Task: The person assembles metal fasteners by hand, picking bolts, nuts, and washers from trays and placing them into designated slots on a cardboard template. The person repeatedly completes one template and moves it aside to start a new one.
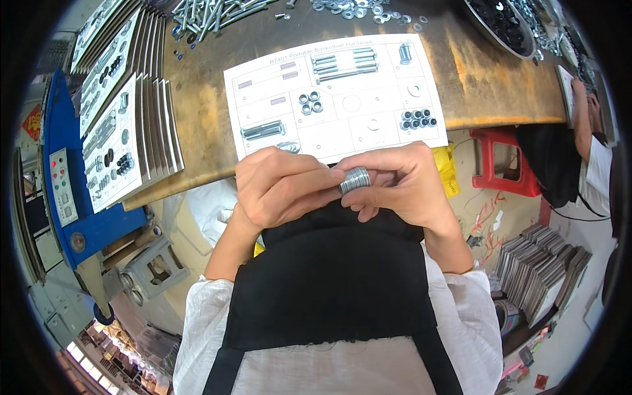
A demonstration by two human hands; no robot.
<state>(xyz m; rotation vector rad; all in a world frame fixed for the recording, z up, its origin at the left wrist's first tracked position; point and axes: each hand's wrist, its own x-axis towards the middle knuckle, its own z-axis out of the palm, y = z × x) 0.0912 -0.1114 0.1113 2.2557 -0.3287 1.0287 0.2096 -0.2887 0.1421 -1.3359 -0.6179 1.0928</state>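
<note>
A short stack of silvery metal washers [355, 180] sits between my hands, just off the table's front edge. My right hand [398, 181] grips it between thumb and fingers. The fingertips of my left hand [283, 184] press together against the stack's left end. Just beyond my hands lies a white hardware card [336, 135], divided into boxes. Long bolts [345, 64], a group of nuts [311, 103] and dark-centred nuts [418, 119] appear in its boxes. Whether each is real or printed I cannot tell. My fingers hide the card's near edge.
Loose bolts [210, 14] and scattered washers [359, 9] lie at the table's far side. A bowl of dark parts [503, 29] stands far right. Stacked cards [122, 141] fill the left. A red stool [503, 164] and another person's arm [581, 122] are at right.
</note>
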